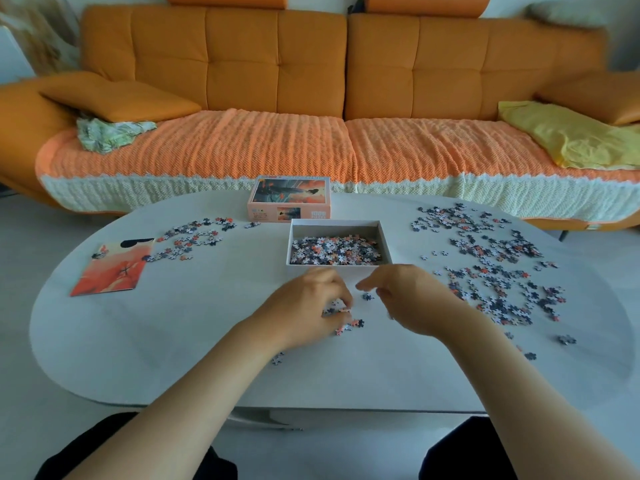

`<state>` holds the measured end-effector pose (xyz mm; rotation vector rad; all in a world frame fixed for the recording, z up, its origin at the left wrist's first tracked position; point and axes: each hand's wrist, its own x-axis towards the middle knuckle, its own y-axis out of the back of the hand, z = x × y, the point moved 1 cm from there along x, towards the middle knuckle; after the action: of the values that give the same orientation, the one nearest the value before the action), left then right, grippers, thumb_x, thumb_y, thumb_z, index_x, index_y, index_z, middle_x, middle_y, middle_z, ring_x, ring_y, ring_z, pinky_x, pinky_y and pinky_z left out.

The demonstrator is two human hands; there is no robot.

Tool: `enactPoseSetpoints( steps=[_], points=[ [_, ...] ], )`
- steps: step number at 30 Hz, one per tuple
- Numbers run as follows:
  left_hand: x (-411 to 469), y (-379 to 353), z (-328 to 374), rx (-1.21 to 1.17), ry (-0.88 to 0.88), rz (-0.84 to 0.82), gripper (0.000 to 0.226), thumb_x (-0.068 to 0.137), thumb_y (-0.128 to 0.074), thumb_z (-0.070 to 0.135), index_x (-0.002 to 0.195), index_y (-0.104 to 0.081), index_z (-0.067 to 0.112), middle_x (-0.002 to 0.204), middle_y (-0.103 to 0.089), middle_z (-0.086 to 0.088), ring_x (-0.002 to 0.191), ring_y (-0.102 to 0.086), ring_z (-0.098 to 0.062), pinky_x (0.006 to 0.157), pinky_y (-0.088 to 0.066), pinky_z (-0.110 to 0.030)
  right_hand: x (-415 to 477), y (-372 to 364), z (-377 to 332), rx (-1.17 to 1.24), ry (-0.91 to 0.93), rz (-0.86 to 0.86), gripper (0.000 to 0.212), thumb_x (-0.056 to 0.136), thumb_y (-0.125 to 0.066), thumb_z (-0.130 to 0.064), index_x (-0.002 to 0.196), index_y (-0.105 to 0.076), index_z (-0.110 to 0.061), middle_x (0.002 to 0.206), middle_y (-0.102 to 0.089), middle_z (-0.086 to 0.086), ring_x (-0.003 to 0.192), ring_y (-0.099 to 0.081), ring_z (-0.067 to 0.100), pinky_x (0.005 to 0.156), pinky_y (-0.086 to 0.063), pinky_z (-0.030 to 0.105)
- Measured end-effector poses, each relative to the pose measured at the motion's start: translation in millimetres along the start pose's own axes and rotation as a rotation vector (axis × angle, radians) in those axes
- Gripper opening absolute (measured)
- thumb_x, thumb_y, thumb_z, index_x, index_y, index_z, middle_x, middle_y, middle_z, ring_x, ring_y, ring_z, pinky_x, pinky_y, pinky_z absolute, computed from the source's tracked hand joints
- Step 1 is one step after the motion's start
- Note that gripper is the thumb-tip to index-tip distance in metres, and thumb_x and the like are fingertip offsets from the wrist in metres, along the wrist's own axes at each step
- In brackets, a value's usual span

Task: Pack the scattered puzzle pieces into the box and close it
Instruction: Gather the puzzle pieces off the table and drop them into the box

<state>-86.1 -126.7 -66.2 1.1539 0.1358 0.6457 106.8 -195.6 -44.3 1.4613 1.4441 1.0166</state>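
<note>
Head view: left hand fingers pinch a small clump of puzzle pieces on the desk, just before the open box. Right hand fingers loosely curled, apparently empty. Risk: a weak pinch could let pieces spill short of the box.

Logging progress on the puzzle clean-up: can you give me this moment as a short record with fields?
box tray: open, partly filled with pieces
lid: on the table behind the tray
left scatter: beside the reference picture
right scatter: the largest spread
left hand: fingers curl round a small cluster of pieces
right hand: loosely curled above a single piece
</note>
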Motion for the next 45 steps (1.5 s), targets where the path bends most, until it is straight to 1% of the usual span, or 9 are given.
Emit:
enactPoseSetpoints(
  steps=[3,6,10,13,17,25,34,39,45],
  points=[
    [-4,-15,-1,0.066,0.012,-0.087,0.049,0.083,-0.067,0.050,0.127,-0.062,0.027,0.123,-0.049,0.011,0.120,-0.037,-0.008,0.101,-0.037,-0.028,-4,-18,5,-0.151,0.053,-0.043,0.048,0.092,-0.045,-0.003,0.129,-0.058,-0.030,0.124,-0.051,-0.005,0.114,-0.049,0.019,0.094,-0.046,0.036],
    [-6,-19,3,0.034,0.025,-0.086,0.040,0.089,-0.064,0.042,0.127,-0.062,0.029,0.115,-0.048,0.012,0.114,-0.038,-0.006,0.099,-0.039,-0.030,-10,-18,5,-0.096,0.067,-0.087,0.048,0.090,-0.043,0.002,0.119,-0.065,-0.030,0.112,-0.051,-0.003,0.105,-0.053,0.019,0.085,-0.045,0.028],
    [-10,-10,5,-0.004,0.041,-0.100,0.034,0.088,-0.067,0.039,0.121,-0.065,0.031,0.112,-0.049,0.014,0.114,-0.039,-0.004,0.100,-0.038,-0.028,-17,-5,10,0.022,0.014,0.008,0.039,0.095,-0.048,-0.006,0.122,-0.065,-0.028,0.117,-0.057,-0.006,0.106,-0.054,0.013,0.089,-0.041,0.021],
    [-16,7,0,0.039,0.097,-0.111,0.055,0.080,-0.069,0.056,0.130,-0.056,0.034,0.119,-0.043,0.016,0.122,-0.033,-0.002,0.104,-0.037,-0.031,-21,3,18,-0.015,-0.114,0.027,0.038,0.091,-0.051,-0.011,0.122,-0.063,-0.030,0.115,-0.055,-0.005,0.099,-0.053,0.012,0.087,-0.043,0.023],
    [-36,31,-21,0.127,0.318,-0.349,0.085,0.062,-0.073,0.069,0.136,-0.039,0.045,0.123,-0.031,0.016,0.123,-0.028,-0.003,0.103,-0.039,-0.034,-22,-2,11,0.018,-0.203,-0.089,0.046,0.083,-0.047,-0.003,0.117,-0.065,-0.028,0.109,-0.060,-0.004,0.092,-0.056,0.013,0.077,-0.049,0.022],
    [-50,35,-36,-0.026,0.353,-0.284,0.054,0.074,-0.081,0.042,0.121,-0.055,0.045,0.105,-0.048,0.020,0.094,-0.052,-0.004,0.088,-0.045,-0.022,-3,-24,-21,0.064,-0.079,-0.059,0.043,0.087,-0.048,0.002,0.112,-0.071,-0.024,0.105,-0.063,-0.004,0.086,-0.059,0.011,0.065,-0.035,0.007],
    [-38,26,-31,0.060,0.315,-0.207,0.075,0.083,-0.065,0.056,0.147,-0.033,0.033,0.134,-0.033,0.014,0.130,-0.027,-0.006,0.105,-0.036,-0.032,-1,-12,-34,0.126,-0.019,-0.043,0.036,0.094,-0.052,-0.011,0.124,-0.063,-0.028,0.107,-0.057,-0.006,0.085,-0.053,0.005,0.076,-0.038,0.014],
    [-35,13,-20,0.053,0.239,-0.166,0.060,0.090,-0.061,0.048,0.143,-0.045,0.026,0.115,-0.042,0.008,0.115,-0.036,-0.007,0.094,-0.038,-0.027,-9,-5,-19,0.102,-0.094,-0.284,0.053,0.082,-0.075,-0.027,0.131,-0.055,-0.031,0.101,-0.059,-0.013,0.088,-0.057,0.005,0.081,-0.045,0.019],
    [-27,10,-10,-0.015,0.242,-0.149,0.064,0.090,-0.062,0.048,0.145,-0.042,0.023,0.111,-0.041,0.011,0.103,-0.038,-0.004,0.090,-0.039,-0.026,0,-18,-26,0.170,-0.095,-0.197,0.043,0.085,-0.069,-0.014,0.125,-0.062,-0.030,0.090,-0.065,-0.016,0.079,-0.059,-0.001,0.075,-0.049,0.016]
  ],
)
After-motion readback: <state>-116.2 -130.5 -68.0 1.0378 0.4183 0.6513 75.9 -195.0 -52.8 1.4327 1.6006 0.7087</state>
